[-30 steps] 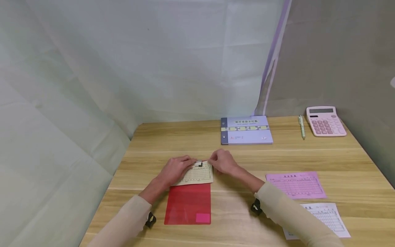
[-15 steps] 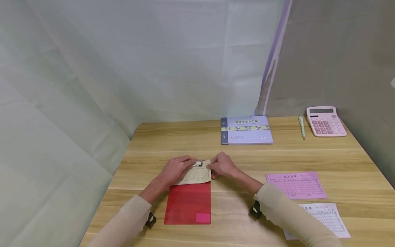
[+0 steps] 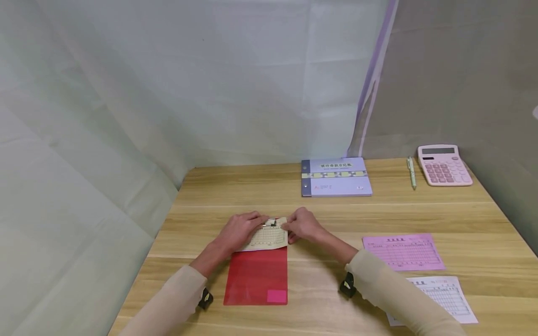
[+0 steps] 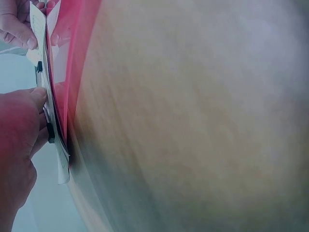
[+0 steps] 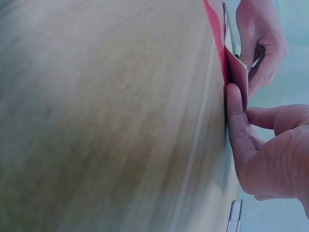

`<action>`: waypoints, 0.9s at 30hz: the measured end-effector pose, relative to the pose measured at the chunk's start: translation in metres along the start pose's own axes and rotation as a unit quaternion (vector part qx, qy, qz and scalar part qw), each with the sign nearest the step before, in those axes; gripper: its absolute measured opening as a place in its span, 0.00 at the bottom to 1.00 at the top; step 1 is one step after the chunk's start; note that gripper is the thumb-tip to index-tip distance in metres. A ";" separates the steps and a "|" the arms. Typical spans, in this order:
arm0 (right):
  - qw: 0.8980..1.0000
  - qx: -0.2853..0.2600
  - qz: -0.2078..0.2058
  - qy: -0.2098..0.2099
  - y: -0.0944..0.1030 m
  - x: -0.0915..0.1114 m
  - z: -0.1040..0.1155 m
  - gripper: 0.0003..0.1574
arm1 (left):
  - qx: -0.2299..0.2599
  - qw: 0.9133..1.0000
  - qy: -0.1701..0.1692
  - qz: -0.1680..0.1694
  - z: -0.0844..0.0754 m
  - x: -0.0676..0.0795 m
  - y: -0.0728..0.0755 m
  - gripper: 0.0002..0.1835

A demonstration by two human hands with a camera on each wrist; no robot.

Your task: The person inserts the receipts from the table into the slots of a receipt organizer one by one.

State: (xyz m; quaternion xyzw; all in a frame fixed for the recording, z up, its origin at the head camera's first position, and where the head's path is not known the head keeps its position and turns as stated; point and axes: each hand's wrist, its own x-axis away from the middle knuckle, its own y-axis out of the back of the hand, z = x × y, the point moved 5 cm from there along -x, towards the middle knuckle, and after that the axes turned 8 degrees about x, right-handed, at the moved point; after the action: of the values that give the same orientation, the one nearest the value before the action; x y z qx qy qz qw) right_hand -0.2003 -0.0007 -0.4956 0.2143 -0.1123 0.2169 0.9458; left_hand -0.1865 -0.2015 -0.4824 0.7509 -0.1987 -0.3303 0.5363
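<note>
Firstly, at left, one left hand (image 3: 239, 231) grips the left part of one metal clip (image 3: 273, 223), fingers bent around it. That clip sits at the far end of one red folder (image 3: 257, 276), left of the table's (image 3: 319, 291) middle; the folder's long axis runs away from the person. One cream form (image 3: 266, 239), uppermost at the clip, lies crosswise. One right hand (image 3: 304, 225) pinches its right edge between thumb and fingers; that edge, flatter one second earlier, is now raised. Further right: one blue book (image 3: 336, 182), one pink slip (image 3: 402, 254), one pen (image 3: 412, 173), one white slip (image 3: 446, 297), one calculator (image 3: 445, 167).
</note>
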 end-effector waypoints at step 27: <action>0.999 -0.008 -0.018 0.050 0.043 0.001 0.002 0.14 | 0.003 1.000 0.013 0.006 0.005 0.001 -0.003 0.17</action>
State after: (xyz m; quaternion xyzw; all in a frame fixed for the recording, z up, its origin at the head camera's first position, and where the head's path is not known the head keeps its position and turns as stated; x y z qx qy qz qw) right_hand -0.2197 0.0333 -0.4782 0.1975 -0.0627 0.2096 0.9556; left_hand -0.1902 -0.2045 -0.4863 0.7557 -0.1968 -0.3166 0.5385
